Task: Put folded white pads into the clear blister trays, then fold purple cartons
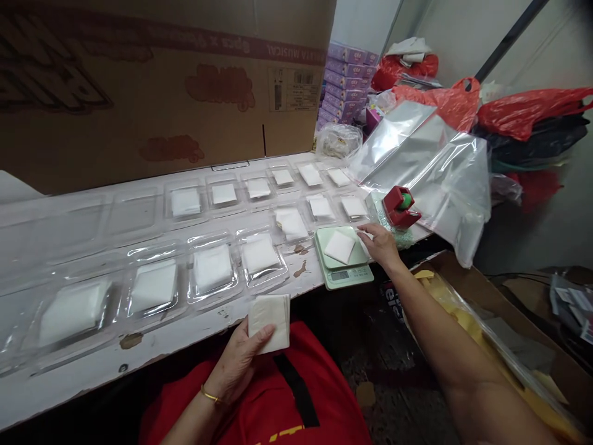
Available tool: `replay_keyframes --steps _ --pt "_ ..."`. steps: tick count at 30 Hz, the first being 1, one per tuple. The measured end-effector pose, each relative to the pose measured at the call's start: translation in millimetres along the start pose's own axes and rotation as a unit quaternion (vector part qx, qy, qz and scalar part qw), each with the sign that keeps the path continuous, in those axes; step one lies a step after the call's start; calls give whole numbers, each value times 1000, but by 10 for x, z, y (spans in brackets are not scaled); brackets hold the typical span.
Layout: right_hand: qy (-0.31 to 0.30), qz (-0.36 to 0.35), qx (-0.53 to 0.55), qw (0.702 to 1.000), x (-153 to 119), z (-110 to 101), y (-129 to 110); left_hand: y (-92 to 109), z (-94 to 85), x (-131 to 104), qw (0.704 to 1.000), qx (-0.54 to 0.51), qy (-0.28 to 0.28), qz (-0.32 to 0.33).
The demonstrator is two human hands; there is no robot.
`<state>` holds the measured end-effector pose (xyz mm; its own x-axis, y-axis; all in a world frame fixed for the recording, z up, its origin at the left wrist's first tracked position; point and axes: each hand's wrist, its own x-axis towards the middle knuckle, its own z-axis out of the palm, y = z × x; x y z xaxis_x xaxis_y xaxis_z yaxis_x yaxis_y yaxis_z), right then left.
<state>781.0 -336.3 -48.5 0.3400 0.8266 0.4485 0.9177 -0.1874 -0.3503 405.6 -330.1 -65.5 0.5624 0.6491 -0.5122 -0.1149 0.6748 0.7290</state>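
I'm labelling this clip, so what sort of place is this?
Probably a small packing workshop: there are rows of clear trays, many holding white squares, plus a scale and a tape dispenser.

Worktable (pixel 69 388): white, surface chipped to brown along the front edge. Pale wall (pixel 449 34) beyond the worktable's right end, dark slanting bar (pixel 509 42) across it. Floor (pixel 393 402) below the worktable: dark, poorly lit.

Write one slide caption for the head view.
Left hand holding a stack of white squares, right hand beside a pale green scale; clear plastic trays alongside.
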Motion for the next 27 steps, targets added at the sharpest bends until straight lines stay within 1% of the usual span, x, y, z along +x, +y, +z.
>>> replay_keyframes --steps 4,8,10,12,14,16,18,20,21,22,24,27 --pt "-32 18 0 999 25 56 -63 0 -27 8 1000 2 -7 -3" --pt "-53 28 -3 998 63 103 -66 -6 -44 15 1000 -2 -3 -5" --pt "-61 33 -4 998 95 91 -76 -13 -50 15 1000 0 0 -1" --pt "-60 33 5 998 109 43 -160 -16 -47 11 1000 8 0 6" --pt "-56 18 51 997 62 -30 -368 -7 -27 3 1000 20 1 17" --pt "-62 -16 137 988 -83 -100 -707 9 7 -10 999 43 -11 31" --pt "-90 -65 220 969 -320 -137 -1118 21 44 -24 995 76 -32 54" --pt "-131 -117 247 953 -593 -124 -1499 15 67 -38 990 109 -54 77" --pt "-147 -127 246 950 -719 -100 -1650 3 69 -43 987 122 -59 85" --pt "-159 -131 243 948 -826 -69 -1767 -13 65 -48 985 134 -62 90" --pt "-171 -129 235 948 -972 3 -1898 -54 43 -51 982 152 -63 88" --pt "-170 -133 218 952 -1041 92 -1917 -102 7 -41 983 154 -59 83"
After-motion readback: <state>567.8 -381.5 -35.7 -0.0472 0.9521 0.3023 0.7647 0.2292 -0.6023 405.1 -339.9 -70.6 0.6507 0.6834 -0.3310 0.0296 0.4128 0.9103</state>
